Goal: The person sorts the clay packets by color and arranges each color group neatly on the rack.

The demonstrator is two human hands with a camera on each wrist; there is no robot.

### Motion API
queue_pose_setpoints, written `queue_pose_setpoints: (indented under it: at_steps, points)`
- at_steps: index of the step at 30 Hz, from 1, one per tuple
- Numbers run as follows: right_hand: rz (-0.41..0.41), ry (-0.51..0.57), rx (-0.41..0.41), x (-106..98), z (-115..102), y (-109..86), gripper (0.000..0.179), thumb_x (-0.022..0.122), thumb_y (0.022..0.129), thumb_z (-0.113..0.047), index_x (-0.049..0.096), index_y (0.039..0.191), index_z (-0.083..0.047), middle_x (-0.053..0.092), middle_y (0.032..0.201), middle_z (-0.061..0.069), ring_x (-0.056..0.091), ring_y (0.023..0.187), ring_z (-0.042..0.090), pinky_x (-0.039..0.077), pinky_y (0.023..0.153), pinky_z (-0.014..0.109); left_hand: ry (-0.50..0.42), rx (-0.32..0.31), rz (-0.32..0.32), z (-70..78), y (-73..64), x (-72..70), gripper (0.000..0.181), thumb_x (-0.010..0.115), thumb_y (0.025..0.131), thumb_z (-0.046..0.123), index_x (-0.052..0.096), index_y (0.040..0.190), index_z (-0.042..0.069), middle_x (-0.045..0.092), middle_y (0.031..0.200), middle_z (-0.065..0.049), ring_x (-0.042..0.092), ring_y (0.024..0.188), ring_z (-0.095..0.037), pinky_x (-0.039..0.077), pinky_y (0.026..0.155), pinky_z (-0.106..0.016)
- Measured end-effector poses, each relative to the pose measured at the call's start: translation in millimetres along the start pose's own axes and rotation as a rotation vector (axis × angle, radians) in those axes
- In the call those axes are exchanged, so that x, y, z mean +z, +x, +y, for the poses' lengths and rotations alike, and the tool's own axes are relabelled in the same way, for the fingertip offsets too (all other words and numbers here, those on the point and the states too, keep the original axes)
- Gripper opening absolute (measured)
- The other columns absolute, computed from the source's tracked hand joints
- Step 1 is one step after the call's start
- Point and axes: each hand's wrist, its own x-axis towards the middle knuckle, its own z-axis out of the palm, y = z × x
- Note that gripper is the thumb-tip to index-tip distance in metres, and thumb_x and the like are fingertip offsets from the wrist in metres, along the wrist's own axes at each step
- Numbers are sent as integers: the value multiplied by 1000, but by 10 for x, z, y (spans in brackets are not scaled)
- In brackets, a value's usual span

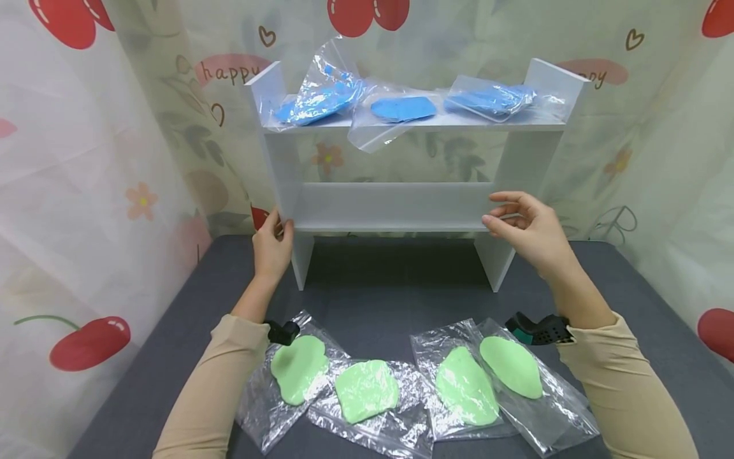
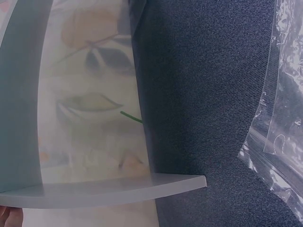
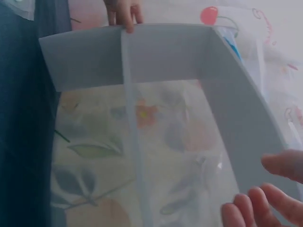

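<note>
A white two-tier shelf [image 1: 395, 207] stands upright on the dark table. My left hand [image 1: 272, 245] grips the edge of its left side panel at the height of the lower board; in the right wrist view this left hand [image 3: 124, 12] shows with its fingers over the panel edge. My right hand [image 1: 530, 229] is by the right side panel, fingers loosely bent and thumb apart, holding nothing. In the right wrist view the fingers [image 3: 279, 203] are spread near the shelf's upper board.
Three clear bags with blue pieces [image 1: 321, 102], [image 1: 403, 109], [image 1: 490, 99] lie on the top board. Along the table's [image 1: 395, 306] front lie several clear bags with flat green pieces [image 1: 299, 370]. A patterned curtain [image 1: 69, 210] hangs behind and at the sides.
</note>
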Motion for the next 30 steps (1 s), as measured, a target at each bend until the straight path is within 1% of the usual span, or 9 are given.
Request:
queue_pose_setpoints:
  at_steps: [3,6,9,15,18,21,26,28,30]
  points:
    - [-123,-104,4,26,113,-51,46,61,91,-29,50,130,-8,56,98,-14,58,84,-4,50,74,15,2,-1,3,-2,4,-1,41,50,94,9,50,135,5,58,126,-23,59,112,-37,52,89,-47]
    - [-221,-145,2,51,233,-104,42,60,91,-28,53,128,-8,58,100,-10,57,86,-2,50,75,22,3,-4,2,-5,6,0,41,50,94,9,50,135,6,58,126,-23,59,112,-37,52,89,-47]
    - [-293,-148,13,75,355,-153,39,60,92,-27,54,126,-10,61,103,-4,58,86,-1,50,76,25,3,-6,1,-9,8,2,40,50,94,9,50,135,6,59,126,-23,59,112,-37,52,89,-47]
    - [-396,-141,48,82,628,-240,41,59,92,-27,52,129,-11,59,112,9,59,88,2,51,76,26,10,-9,9,-25,11,10,40,50,94,9,51,134,6,59,125,-22,60,112,-36,53,88,-46]
    - [-448,-114,72,70,784,-282,44,60,92,-26,50,130,-9,58,113,12,59,91,0,52,78,25,11,-10,10,-26,10,11,40,50,94,9,51,134,6,59,125,-22,60,111,-36,53,88,-46]
    - [-508,-97,94,50,921,-318,47,60,91,-25,47,132,-6,57,113,13,59,92,0,52,79,28,10,-11,12,-24,11,13,40,50,94,9,51,134,6,59,125,-22,60,111,-35,53,88,-46]
    - [-619,-79,123,-9,1117,-377,57,62,90,-22,40,136,2,53,118,24,61,99,17,53,80,34,12,-10,21,-23,13,17,39,50,94,9,52,132,6,60,123,-22,61,110,-35,53,87,-46]
    - [-648,-77,136,-34,1191,-399,60,63,90,-21,37,138,5,50,121,29,61,101,24,53,80,34,15,-12,23,-22,14,18,39,51,94,9,53,132,5,61,122,-22,61,110,-35,54,87,-46]
    - [-667,-80,159,-55,1259,-421,64,64,89,-22,35,138,6,49,123,30,61,103,27,54,80,34,17,-15,23,-22,14,18,38,51,94,9,53,132,5,61,122,-22,61,110,-35,53,87,-46]
